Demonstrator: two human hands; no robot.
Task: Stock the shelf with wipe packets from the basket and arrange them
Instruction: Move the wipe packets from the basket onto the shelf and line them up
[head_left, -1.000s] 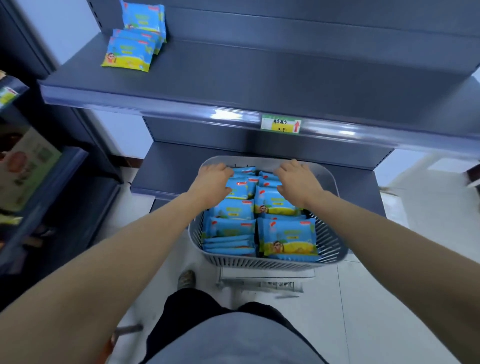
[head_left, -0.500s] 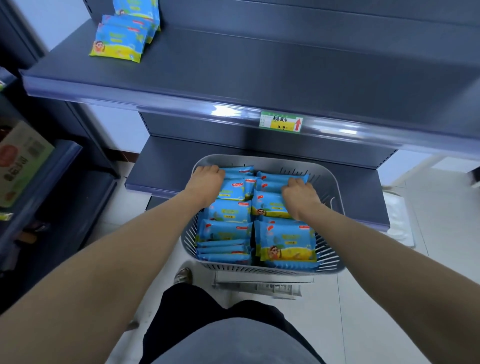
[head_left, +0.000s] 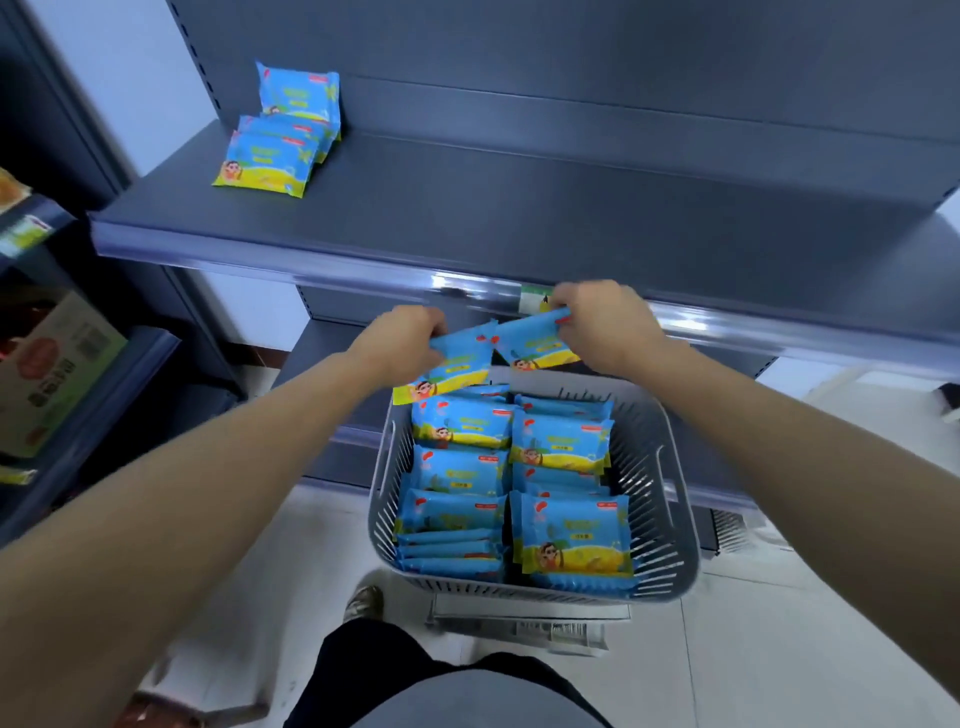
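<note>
One blue-and-yellow plastic wipe packet (head_left: 452, 366) was pinched by its top edge in the left hand (head_left: 402, 338) and a second wipe packet (head_left: 535, 340) in the right hand (head_left: 602, 322), both held above the grey slatted plastic basket (head_left: 670, 499), presumably for shelving together on the dark grey metal shelf (head_left: 519, 218).

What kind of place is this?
Probably a shop aisle: a metal shelf with a price label on its front edge, a basket of identical wipe packets, and boxed goods on the neighbouring rack.
</note>
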